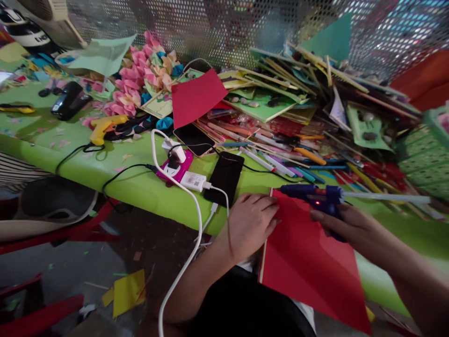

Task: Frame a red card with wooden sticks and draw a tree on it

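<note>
A large red paper sheet (308,252) lies partly on the table and hangs over its front edge. Along its left side runs a thin pale stick (264,255). My left hand (250,224) grips that side near the top, fingers bent over the edge onto the paper; its thumb is hidden. My right hand (345,224) is wrapped around the handle of a blue hot glue gun (324,194) with a red light lit. The gun's nozzle points left at the sheet's upper left corner. A long translucent glue stick (389,197) sticks out of its back.
Two phones, a black one (224,175) and another (194,139), lie near a pink power strip (177,166) with a white cable (192,201). Markers (277,164), stacked cards (273,89), pink paper flowers (133,79), a yellow glue gun (105,127) and a green basket (426,150) crowd the table.
</note>
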Demonstrator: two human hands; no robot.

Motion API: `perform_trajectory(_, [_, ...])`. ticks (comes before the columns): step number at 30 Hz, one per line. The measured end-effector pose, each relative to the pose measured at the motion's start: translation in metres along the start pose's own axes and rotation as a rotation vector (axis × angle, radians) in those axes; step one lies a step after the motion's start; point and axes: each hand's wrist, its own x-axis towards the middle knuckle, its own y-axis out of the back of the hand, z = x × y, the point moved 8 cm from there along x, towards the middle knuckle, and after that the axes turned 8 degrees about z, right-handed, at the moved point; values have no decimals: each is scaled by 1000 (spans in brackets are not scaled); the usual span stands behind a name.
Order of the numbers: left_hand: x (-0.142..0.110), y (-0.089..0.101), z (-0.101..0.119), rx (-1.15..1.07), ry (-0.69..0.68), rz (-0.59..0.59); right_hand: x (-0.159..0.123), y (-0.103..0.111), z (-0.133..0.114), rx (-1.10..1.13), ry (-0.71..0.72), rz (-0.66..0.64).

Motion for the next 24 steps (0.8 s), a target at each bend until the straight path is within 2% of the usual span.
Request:
perform_trajectory(6, [0, 1, 0, -7, -6, 17, -2, 9, 18, -50, -71, 68])
perform_trajectory(11, [1, 0, -1, -1, -7, 28, -4, 15, 28, -35, -69, 86])
perform_trajectory(20, [0, -1, -1, 1, -3, 19, -1, 5, -3, -86, -12, 57])
perform_trajectory(24, [0, 0, -1, 2, -6, 24, -1, 5, -2, -83, -29, 61])
